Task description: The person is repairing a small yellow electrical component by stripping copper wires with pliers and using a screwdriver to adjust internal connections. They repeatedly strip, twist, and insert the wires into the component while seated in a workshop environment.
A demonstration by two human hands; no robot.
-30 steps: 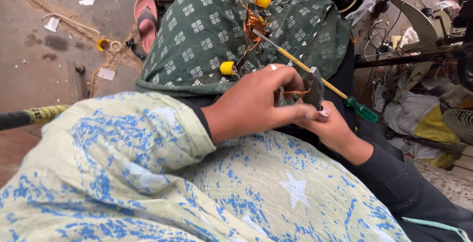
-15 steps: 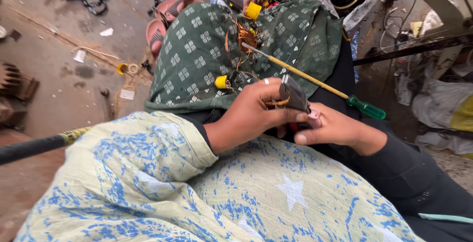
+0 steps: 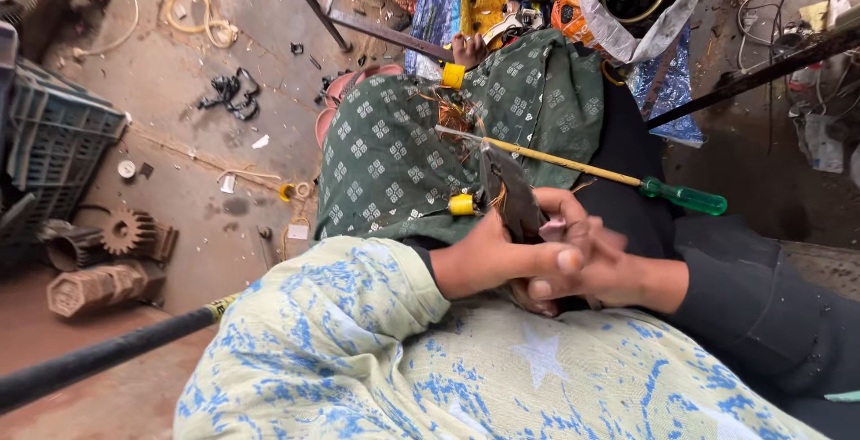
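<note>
My left hand [image 3: 497, 259], coming out of a pale blue-patterned sleeve, and my right hand [image 3: 598, 271], coming out of a dark sleeve, are clasped together over my lap. Between them they grip a dark metal plier-like tool [image 3: 509, 194] whose tip points up and away from me. Thin copper wire strands [image 3: 457, 117] lie on the green patterned cloth [image 3: 385, 162] just beyond the tip. A screwdriver with a yellow shaft and green handle [image 3: 685, 196] rests across the cloth behind my hands. A small yellow cap [image 3: 461, 204] sits next to my left hand.
A dark pole [image 3: 98, 358] crosses the lower left. On the dirty floor lie rusty gears [image 3: 125, 232], a blue crate [image 3: 54, 140], black clips [image 3: 228, 90] and a coiled cord [image 3: 202, 10]. Bags and metal bars [image 3: 752, 73] crowd the top right.
My hands have closed tighter together, fingers now interlocked around the dark tool, whose tip now stands above them. The view has tilted, showing more of the floor on the left.
</note>
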